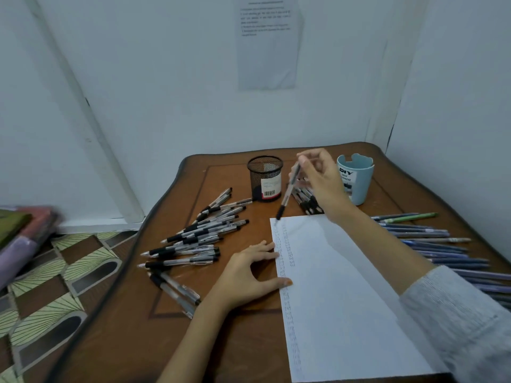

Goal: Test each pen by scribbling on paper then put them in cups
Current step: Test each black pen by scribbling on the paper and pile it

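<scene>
Lettering "DIY" shows on blue cup [362,186] beside right hand [322,181] gripping pen [287,193].

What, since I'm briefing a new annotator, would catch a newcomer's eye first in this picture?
The right hand grips a pen with its tip near the top left corner of the paper, which the left hand presses at its left edge. A heap of black pens lies left of the paper and a row of blue pens right of it. Behind stand a black mesh cup and a light blue cup.
</scene>
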